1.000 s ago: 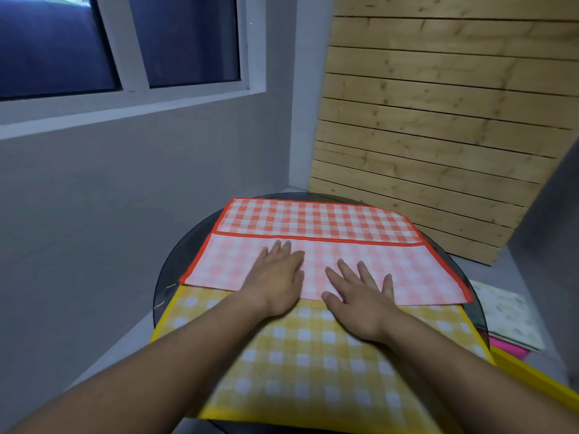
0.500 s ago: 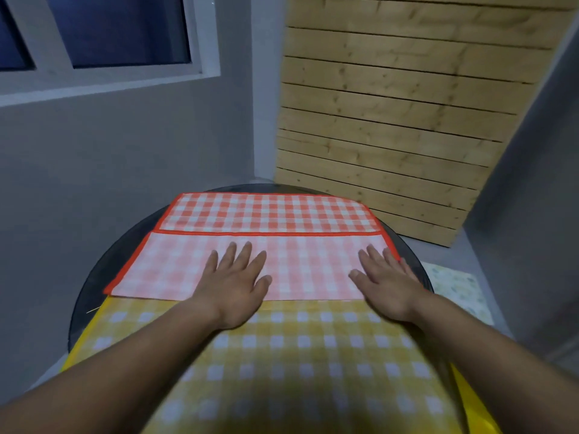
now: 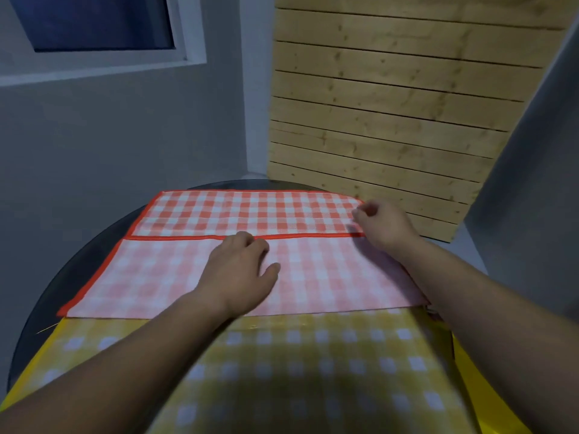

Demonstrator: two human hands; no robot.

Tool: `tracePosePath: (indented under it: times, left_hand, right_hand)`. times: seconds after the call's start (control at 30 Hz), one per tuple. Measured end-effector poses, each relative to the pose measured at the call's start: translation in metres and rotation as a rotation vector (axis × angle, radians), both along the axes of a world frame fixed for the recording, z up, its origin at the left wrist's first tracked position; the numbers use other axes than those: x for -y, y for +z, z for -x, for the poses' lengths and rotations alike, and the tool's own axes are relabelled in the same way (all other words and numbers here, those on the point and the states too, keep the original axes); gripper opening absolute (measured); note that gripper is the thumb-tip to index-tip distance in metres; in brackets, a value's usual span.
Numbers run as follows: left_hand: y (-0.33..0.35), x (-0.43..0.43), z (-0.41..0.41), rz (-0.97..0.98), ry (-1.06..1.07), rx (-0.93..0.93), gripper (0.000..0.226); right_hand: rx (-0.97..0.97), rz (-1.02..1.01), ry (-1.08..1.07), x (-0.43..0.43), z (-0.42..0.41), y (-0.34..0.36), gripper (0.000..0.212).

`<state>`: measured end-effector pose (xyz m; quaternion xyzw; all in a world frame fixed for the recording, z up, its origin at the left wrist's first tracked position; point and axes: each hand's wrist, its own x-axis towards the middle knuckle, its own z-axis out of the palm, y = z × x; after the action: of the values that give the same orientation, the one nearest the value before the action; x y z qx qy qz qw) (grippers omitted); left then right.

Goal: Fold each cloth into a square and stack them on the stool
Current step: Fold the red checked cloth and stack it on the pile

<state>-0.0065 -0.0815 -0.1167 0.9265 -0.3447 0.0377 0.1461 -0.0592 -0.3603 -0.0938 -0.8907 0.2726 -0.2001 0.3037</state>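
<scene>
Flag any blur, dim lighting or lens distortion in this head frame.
Head view: dim, bluish light; the yellow checked cloth at the bottom is smeared soft, the red checked cloth sharper; the right hand blurs slightly at its fingertips; the wide lens tilts and bows the plank wall.

The right hand [image 3: 385, 227] was motion-blurred at the far right corner of the red cloth [image 3: 194, 270], so whether its fingers pinched the fabric could not be told. The left hand [image 3: 241, 270] had its fingertips curled out of sight at the red hem. The right forearm hid the cloth's right edge. The yellow cloth [image 3: 313, 371] ran blurred off the bottom edge, covering much of the table [image 3: 72, 277]
</scene>
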Motion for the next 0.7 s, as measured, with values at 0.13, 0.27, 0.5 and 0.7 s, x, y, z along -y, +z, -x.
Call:
tracePosePath:
  times: [0.13, 0.27, 0.5, 0.7]
  left_hand:
    - [-0.010, 0.003, 0.000, 0.049, 0.052, -0.016, 0.047]
    - [-0.013, 0.006, -0.001, 0.039, 0.086, -0.032, 0.049]
    - [-0.011, 0.008, -0.008, 0.018, 0.071, -0.029, 0.054]
    - [-0.018, 0.006, -0.013, 0.055, 0.063, -0.035, 0.057]
  right_hand:
    - [0.059, -0.060, 0.086, 0.011, -0.058, -0.007, 0.019]
    - [0.073, -0.129, 0.159, 0.006, -0.108, -0.012, 0.011]
    - [-0.015, -0.111, 0.200, 0.018, -0.155, -0.022, 0.027]
    - [-0.051, -0.023, 0.266, 0.021, -0.164, -0.019, 0.026]
